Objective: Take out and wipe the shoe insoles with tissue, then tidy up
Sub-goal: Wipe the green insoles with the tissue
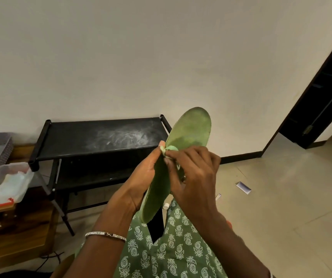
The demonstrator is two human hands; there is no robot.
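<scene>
A long green insole [191, 129] stands almost upright in front of me, toe end up. My left hand [141, 179] grips its left edge around the middle, fingers wrapped behind. My right hand [191, 171] pinches a small wad of pale tissue [170, 149] against the insole's face, just below its darker worn patch. The tissue is mostly hidden by my fingers. No shoe shows in this view.
A black two-tier rack [101, 135] with a dusty top stands against the wall behind the insole. A clear plastic box [6, 183] with white and red contents sits on a wooden unit at left. Paper scraps [243, 187] lie on the tiled floor; a dark doorway [321, 109] opens at right.
</scene>
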